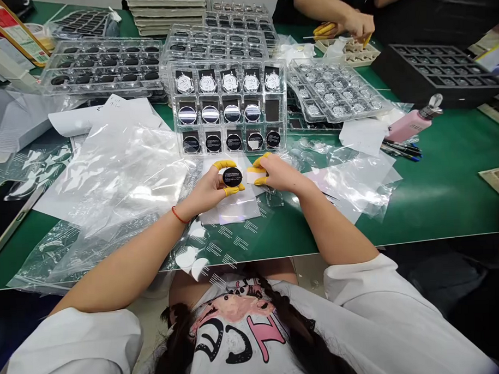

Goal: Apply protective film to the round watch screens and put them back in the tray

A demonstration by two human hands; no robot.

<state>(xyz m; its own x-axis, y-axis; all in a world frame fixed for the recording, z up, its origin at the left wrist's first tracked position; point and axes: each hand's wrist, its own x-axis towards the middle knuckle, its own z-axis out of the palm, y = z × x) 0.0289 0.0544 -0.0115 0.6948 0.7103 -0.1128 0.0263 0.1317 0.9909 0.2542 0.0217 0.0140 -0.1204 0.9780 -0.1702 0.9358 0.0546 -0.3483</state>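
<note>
My left hand (211, 189), with yellow finger cots, grips a round black watch-like disc (233, 176) with small white print on its face. My right hand (278, 172), also wearing yellow finger cots, pinches a white film tab (255, 176) right next to the disc's edge. Both hands rest above a sheet of white paper (234, 209). Just beyond them stands a clear plastic tray (226, 64) holding rows of round silver and black discs on dark cards. One slot in its middle row looks vacant.
Stacked clear trays (102, 66) and a tray of silver discs (332, 91) cover the far side of the green mat (438, 202). Loose plastic film (118, 180) lies left. A co-worker's hand (358, 25), a black tray (437, 71), a pink bottle (409, 126) and pens (401, 151) are right.
</note>
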